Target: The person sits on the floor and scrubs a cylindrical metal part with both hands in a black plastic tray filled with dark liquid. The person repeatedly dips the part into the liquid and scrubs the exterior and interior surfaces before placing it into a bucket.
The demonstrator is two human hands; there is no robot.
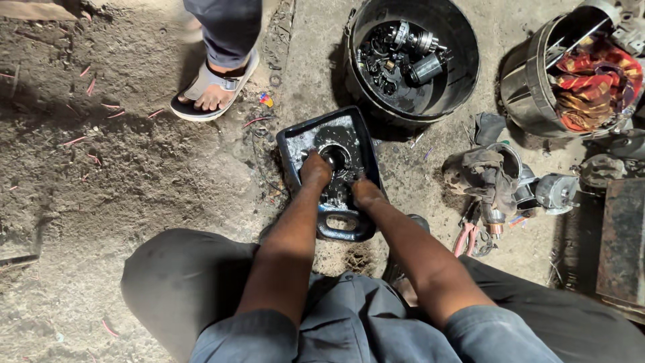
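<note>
On the dirt and concrete floor (134, 175), between the seated person's knees, lies a black rectangular tray (290, 138) with dark oily liquid in it. Its long axis runs away from the body, tilted slightly to the person's right at the near end, where a loop handle (344, 225) points back toward the lap.

Round metal part (336, 156): sits in the tray, a little beyond its middle, half sunk in the oil. It has a central hole ringed by a darker toothed or ribbed disc; detail too murky to resolve further.

Left hand (316, 168): directly on the near-left edge of the round part, fingers bunched together and curled down onto it, wet with oil. Whether they pinch the rim or only press it cannot be told. This hand is the nearer one to the part.

Right hand (366, 191): lower in the tray, just beside the part on its near-right side, toward the handle end. Fingers closed up and dipped in the liquid; what they hold, if anything, is hidden.

So the part lies straight ahead of both hands, along the tray's long axis.

Surroundings, large to small: black tub (463, 74) of greasy motor parts beyond the tray; metal drum (524, 87) stuffed with a red patterned cloth (594, 84) to the right; small motors (554, 191) and a rag nearby; another person's sandalled foot (211, 91) upper left.
</note>
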